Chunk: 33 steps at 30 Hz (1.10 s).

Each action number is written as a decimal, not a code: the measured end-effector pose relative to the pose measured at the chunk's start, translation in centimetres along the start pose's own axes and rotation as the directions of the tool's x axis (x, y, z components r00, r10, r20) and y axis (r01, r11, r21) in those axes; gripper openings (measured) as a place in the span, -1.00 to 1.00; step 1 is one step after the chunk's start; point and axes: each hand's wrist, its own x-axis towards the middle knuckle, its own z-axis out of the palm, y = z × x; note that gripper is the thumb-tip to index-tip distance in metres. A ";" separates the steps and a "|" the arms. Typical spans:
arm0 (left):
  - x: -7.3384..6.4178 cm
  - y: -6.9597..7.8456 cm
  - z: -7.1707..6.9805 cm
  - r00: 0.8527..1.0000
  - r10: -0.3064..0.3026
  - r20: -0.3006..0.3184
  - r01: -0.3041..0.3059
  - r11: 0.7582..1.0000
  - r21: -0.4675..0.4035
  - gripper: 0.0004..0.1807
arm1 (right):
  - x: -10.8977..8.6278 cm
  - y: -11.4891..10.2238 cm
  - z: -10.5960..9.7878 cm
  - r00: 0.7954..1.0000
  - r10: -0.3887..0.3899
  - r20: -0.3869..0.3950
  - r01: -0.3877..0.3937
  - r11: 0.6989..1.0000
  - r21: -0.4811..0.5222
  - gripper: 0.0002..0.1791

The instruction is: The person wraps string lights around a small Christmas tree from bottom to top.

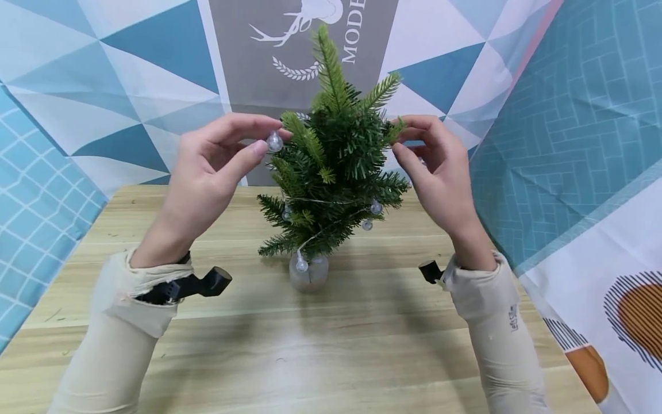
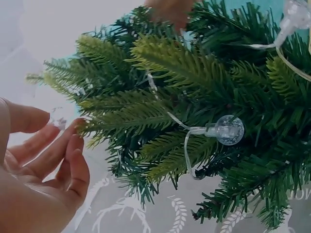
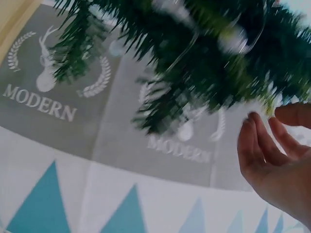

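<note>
A small artificial Christmas tree point(image 1: 346, 144) stands upright in a pale round base point(image 1: 308, 276). A clear wire with round clear bulbs winds around its branches; one bulb point(image 2: 229, 130) shows near the middle of the left wrist view. At the tree's upper left, my left hand point(image 1: 207, 155) pinches another clear bulb point(image 1: 274, 141) between thumb and fingers, close beside a light-green branch. On the opposite side my right hand point(image 1: 437, 161) has its thumb and curled fingers around a light-green branch tip point(image 1: 395, 130). Foliage hides part of the light string.
The tree is on a wood-grain table point(image 1: 248, 345). Behind it hangs a patterned cloth point(image 1: 155, 63) with triangles and a grey deer panel; another teal cloth point(image 1: 564, 126) covers the right side. A low-hanging bulb point(image 1: 302, 264) rests in front of the base.
</note>
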 end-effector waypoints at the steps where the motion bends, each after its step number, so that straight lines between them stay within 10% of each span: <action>1: 0.1 -0.1 0.1 0.999 0.036 -0.010 -0.035 0.999 0.018 -0.73 | -0.1 -0.5 0.3 0.999 -0.050 -0.015 0.050 0.999 -0.014 -0.69; 6: 1.4 -0.2 0.5 0.981 0.182 -0.065 -0.174 0.979 0.105 -0.76 | -0.1 -3.1 1.9 0.979 -0.195 -0.052 0.189 0.977 -0.098 -0.65; 15: 4.6 1.2 2.1 0.935 0.350 -0.061 -0.330 0.918 0.221 -0.80 | -0.2 -3.3 2.6 0.974 -0.228 -0.008 0.223 0.958 -0.180 -0.57; 24: 5.4 2.6 3.4 0.983 0.168 0.070 -0.182 0.909 0.375 -0.68 | 0.1 -2.5 2.6 0.971 -0.239 -0.003 0.235 0.955 -0.183 -0.57; 33: 7.0 2.5 3.1 0.957 0.114 0.268 -0.231 0.856 0.462 -0.44 | 0.0 -2.3 2.4 0.974 -0.227 -0.003 0.223 0.957 -0.188 -0.56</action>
